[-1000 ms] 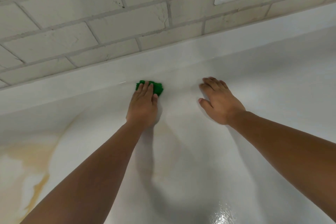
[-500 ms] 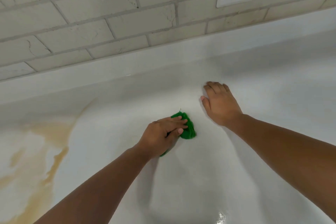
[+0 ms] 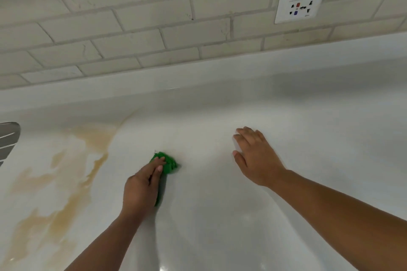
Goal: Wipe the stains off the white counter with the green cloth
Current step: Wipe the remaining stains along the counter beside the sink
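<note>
My left hand [image 3: 142, 189] presses a crumpled green cloth [image 3: 168, 163] flat against the white counter [image 3: 220, 215], near the middle of the view. Most of the cloth is hidden under my palm; only its far end and a strip by the thumb show. Brownish-yellow stains [image 3: 66, 182] spread over the counter to the left of the cloth, with a gap of white between them. My right hand [image 3: 255, 156] rests palm down on the counter to the right, fingers spread, holding nothing.
A raised white ledge [image 3: 198, 77] runs along the back of the counter under a wall of pale brick tiles [image 3: 132, 24]. A white wall socket [image 3: 299, 5] sits at upper right. A grey metal edge [image 3: 8, 138] shows at far left.
My left hand pulled the cloth from the back ledge towards me, then shifted it left towards the stains. The view turned left, showing more stain. My right hand stayed planted.
</note>
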Demonstrator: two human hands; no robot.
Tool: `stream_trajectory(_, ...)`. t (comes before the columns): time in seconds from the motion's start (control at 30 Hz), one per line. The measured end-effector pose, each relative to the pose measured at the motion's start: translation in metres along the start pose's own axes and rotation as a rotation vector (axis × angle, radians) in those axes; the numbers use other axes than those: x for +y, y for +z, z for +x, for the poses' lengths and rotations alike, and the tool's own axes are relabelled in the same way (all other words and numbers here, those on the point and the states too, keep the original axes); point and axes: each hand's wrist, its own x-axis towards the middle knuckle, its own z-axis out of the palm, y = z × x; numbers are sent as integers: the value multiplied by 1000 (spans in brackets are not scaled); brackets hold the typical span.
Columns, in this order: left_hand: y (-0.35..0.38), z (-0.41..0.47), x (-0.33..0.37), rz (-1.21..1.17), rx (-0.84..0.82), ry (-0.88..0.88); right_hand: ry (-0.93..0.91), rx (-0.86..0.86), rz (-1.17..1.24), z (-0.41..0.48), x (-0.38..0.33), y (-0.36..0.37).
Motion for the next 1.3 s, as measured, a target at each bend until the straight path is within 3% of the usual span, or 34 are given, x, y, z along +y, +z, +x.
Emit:
stream_trajectory(0.17,1,45,-2,71,160,-225,6,-19,-40,-10,-1,5)
stream_trajectory(0.27,10,75,4,80,138,-241,14,-30,-31,-13,0,10)
stream_trajectory(0.6,37,55,36,72,-236,108,23,-26,-27,-12,-1,9)
stream_trajectory(0.83,2,-8,5,21,-240,275,22,-40,-18,-13,-2,7)
stream_trajectory(0.97,-26,-13,-31,101,-67,75,21,-49,-18,-13,-1,7)
stream_trajectory(1.07,-29,11,-43,231,-53,-45,24,-48,-10,-11,-1,7)
stream_trajectory(1.3,2,106,-36,411,-88,-19,31,-49,7,-10,-1,8)
